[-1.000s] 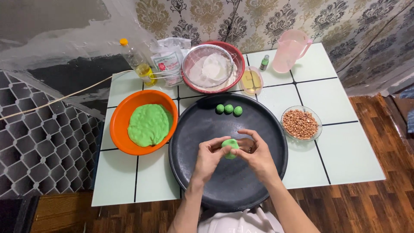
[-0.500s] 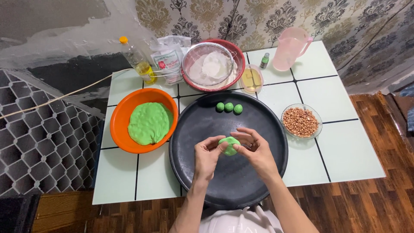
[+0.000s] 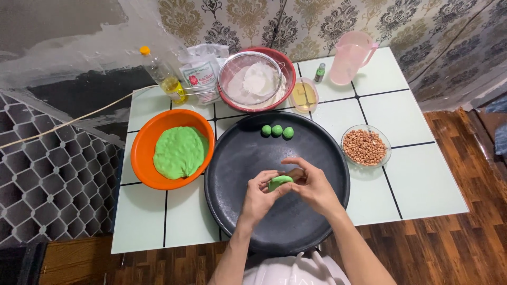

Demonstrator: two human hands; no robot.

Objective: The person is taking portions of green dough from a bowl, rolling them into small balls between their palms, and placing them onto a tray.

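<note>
Above the near half of the black tray [image 3: 232, 158], both hands meet around a small green dough piece [image 3: 279, 182]. Left hand [image 3: 259, 199]: fingers curled, tips pinching the near-left side of the piece. Right hand [image 3: 312, 186]: fingers arched over it, thumb and fingertips closing on the right side. Piece held clear of the tray surface, between the two sets of fingertips.

Judgement on handling: dough looks soft, moist and pliable, light in weight, likely a little tacky. It should dent under any firm squeeze, so a gentle grip with fingertip pads around its edge suits it best; cupped palms would serve for rounding.

At the far rim of the tray, three green balls [image 3: 277, 130] sit in a row, touching or nearly so. Left of the tray, just beside it, an orange bowl [image 3: 141, 153] holds the bulk green dough [image 3: 179, 152]. Right of the tray, a glass bowl of peanuts [image 3: 365, 146]. Beyond the tray, a red bowl [image 3: 285, 63] with a sieve of white flour [image 3: 253, 82], an oil bottle [image 3: 161, 74] and a pink jug [image 3: 351, 57].
</note>
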